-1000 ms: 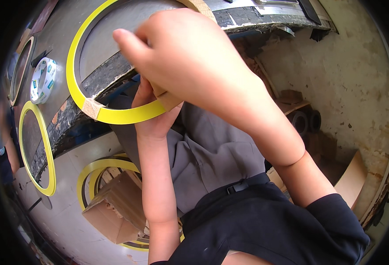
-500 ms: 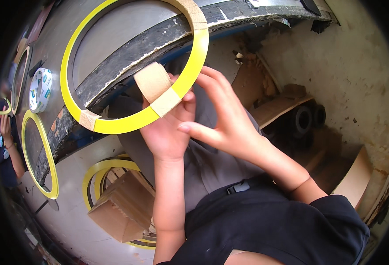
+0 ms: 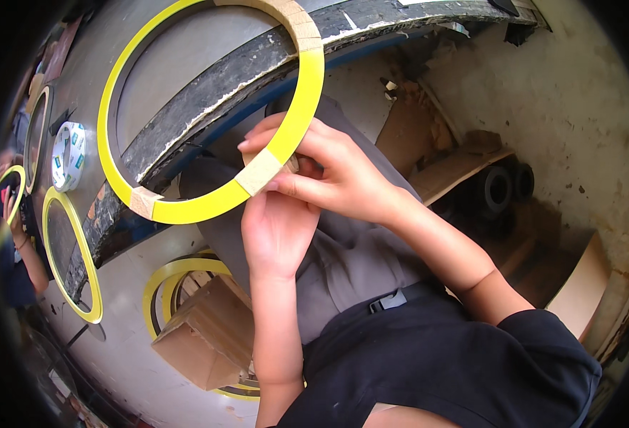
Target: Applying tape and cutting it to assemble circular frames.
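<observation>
A large flat yellow ring with tan tape patches is tilted up in front of me, its far part over the bench. My right hand is closed around its lower right part, fingers behind the ring and thumb at the edge of a tan tape patch. Behind that spot, a roll of tan tape shows only in small part between ring and hand. My left hand is palm up just below, near the patch. Its fingers are hidden behind my right hand and the ring.
A worn dark bench edge curves across the top. At the left are a white tape roll and another yellow ring; beyond, a person's hand is at a ring. Below are a cardboard box and more rings.
My right hand, with fingers apart before, has moved left and closed at the tape patch. The tan roll is now mostly hidden. The big ring has shifted slightly.
</observation>
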`<move>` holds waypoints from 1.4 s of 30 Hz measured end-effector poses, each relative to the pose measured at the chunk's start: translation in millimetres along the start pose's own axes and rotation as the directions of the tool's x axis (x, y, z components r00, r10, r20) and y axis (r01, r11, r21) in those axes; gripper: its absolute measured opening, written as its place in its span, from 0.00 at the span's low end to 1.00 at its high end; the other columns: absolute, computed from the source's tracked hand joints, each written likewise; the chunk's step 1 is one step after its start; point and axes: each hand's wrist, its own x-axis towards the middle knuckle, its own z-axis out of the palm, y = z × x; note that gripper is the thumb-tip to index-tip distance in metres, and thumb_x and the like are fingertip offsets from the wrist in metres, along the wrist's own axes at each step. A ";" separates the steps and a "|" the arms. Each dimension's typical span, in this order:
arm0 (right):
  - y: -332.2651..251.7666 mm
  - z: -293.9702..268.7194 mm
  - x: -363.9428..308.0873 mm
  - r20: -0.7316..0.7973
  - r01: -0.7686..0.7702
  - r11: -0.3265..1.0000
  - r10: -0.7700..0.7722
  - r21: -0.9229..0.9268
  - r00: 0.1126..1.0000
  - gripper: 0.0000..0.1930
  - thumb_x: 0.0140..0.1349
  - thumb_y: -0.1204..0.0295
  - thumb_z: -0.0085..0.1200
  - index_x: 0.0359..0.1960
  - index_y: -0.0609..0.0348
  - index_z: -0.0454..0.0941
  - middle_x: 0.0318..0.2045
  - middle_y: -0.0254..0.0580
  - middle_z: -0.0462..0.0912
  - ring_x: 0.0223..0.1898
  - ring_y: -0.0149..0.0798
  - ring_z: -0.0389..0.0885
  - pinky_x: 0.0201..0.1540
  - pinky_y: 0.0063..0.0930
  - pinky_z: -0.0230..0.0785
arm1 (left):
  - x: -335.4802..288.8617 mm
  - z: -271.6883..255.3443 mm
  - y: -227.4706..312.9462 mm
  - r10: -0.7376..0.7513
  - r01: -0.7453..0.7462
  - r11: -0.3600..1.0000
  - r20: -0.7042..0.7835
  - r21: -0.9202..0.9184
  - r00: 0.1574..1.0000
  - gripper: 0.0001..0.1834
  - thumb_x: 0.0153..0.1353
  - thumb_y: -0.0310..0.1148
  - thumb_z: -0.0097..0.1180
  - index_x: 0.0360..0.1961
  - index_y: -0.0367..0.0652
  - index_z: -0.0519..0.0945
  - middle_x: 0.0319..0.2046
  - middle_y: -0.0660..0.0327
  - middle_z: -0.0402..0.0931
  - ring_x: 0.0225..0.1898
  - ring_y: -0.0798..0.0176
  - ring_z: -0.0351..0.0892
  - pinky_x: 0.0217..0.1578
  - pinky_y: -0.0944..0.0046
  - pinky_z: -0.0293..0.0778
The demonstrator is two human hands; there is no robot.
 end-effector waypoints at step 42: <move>-11.1 -13.5 -8.8 0.244 -0.346 0.778 0.252 0.524 0.937 0.18 0.75 0.58 0.52 0.50 0.61 0.83 0.44 0.36 0.79 0.48 0.30 0.76 0.52 0.26 0.69 | 31.5 141.0 75.3 -0.142 0.166 -0.296 -0.216 0.941 0.966 0.13 0.67 0.29 0.60 0.46 0.28 0.83 0.37 0.59 0.81 0.38 0.69 0.82 0.42 0.70 0.75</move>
